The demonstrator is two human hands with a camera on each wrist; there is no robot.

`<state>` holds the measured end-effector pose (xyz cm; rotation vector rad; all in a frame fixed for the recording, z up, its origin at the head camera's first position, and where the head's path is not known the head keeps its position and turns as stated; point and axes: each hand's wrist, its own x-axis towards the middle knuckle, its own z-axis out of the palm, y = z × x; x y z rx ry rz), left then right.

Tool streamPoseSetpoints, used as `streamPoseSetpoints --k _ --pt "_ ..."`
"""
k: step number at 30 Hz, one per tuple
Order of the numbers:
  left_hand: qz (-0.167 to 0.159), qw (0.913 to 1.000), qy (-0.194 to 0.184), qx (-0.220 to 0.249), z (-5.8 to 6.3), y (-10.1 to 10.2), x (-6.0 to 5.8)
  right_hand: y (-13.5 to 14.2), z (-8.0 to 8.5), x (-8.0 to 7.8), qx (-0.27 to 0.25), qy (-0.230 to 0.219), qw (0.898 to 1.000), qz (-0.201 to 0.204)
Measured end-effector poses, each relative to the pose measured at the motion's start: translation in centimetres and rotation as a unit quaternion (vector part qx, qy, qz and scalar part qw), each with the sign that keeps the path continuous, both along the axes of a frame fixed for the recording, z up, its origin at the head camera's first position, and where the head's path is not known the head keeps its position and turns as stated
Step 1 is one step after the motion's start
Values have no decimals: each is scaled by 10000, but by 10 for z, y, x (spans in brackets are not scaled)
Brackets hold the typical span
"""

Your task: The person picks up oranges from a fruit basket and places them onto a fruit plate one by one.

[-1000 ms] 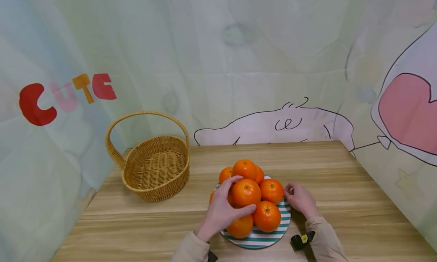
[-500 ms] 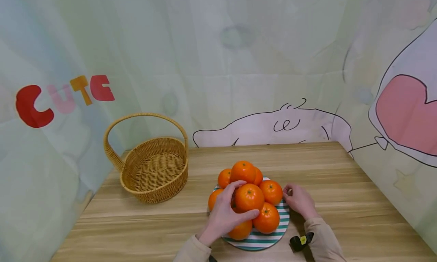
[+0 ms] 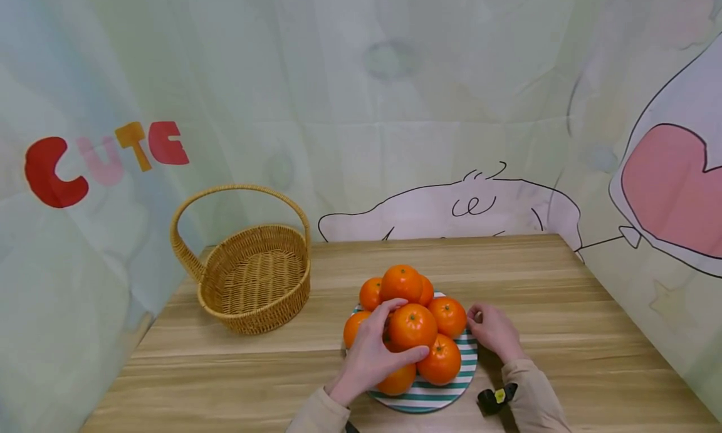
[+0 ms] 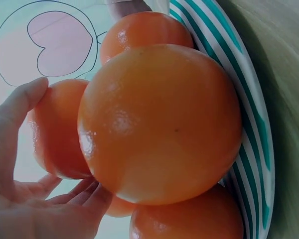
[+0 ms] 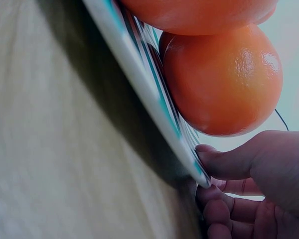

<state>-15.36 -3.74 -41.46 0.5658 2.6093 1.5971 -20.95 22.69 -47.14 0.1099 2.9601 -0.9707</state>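
In the head view, several oranges are piled on a plate with green and white stripes (image 3: pixel 431 403). My left hand (image 3: pixel 369 351) holds one orange (image 3: pixel 413 326) at the top front of the pile, thumb on its near side and fingers on its far left. The left wrist view shows the thumb (image 4: pixel 32 94) against that orange (image 4: pixel 60 132), with a nearer orange (image 4: pixel 162 124) filling the middle. At the plate's right edge, my right hand (image 3: pixel 496 333) pinches the rim (image 5: pixel 162 117), thumb above and fingers below, close to another orange (image 5: pixel 224 82).
A wicker basket (image 3: pixel 284 306) with a tall arched handle stands at the back left of the wooden table (image 3: pixel 254 383), nothing visible inside it. Printed cloth (image 3: pixel 361 107) hangs behind and on both sides. A black strap device (image 3: pixel 493 400) sits at my right wrist.
Since a second ago, my left hand and its orange have shifted slightly right and toward me; over the last half second they barely move. The right hand stays at the plate's edge.
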Motion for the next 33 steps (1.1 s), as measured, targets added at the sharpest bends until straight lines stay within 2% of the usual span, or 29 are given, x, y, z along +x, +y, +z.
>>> streamPoseSetpoints --k 12,33 --pt "35 9999 140 -96 -3 3 1 0 1 0 -18 28 10000 36" --pt "25 10000 58 -64 -3 2 2 0 0 1 -53 21 10000 21"
